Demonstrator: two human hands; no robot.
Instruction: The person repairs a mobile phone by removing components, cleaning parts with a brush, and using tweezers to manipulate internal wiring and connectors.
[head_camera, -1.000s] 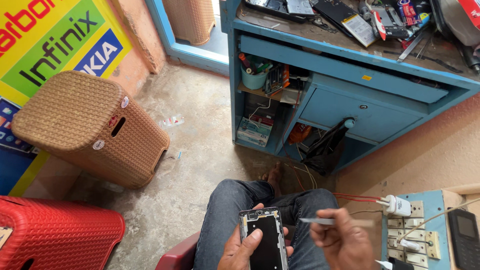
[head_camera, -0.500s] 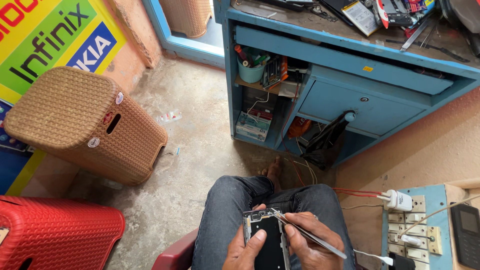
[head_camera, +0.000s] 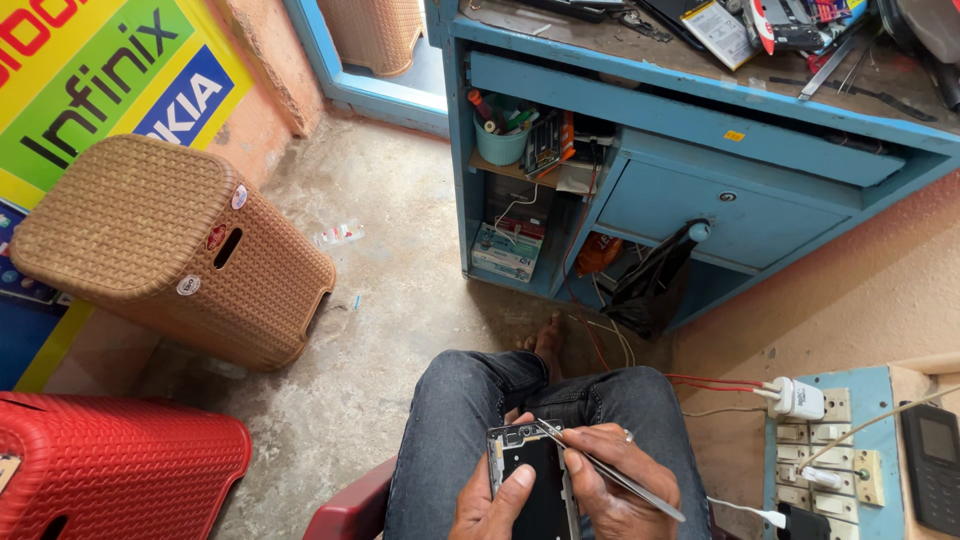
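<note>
Right hand (head_camera: 615, 480) pinched shut on slim metal tweezers (head_camera: 600, 467), tip angled down to the top edge of an opened phone (head_camera: 530, 480), presumably to pick at something small there. Left hand (head_camera: 490, 505) cupped under the phone, thumb clamped along its frame, steadying it over the lap in dark jeans (head_camera: 470, 400). Beyond: bare concrete floor (head_camera: 400, 300) ahead, brown woven stool (head_camera: 170, 250) left, blue workbench (head_camera: 680, 150) close in front, switchboard (head_camera: 830, 450) just right.
</note>
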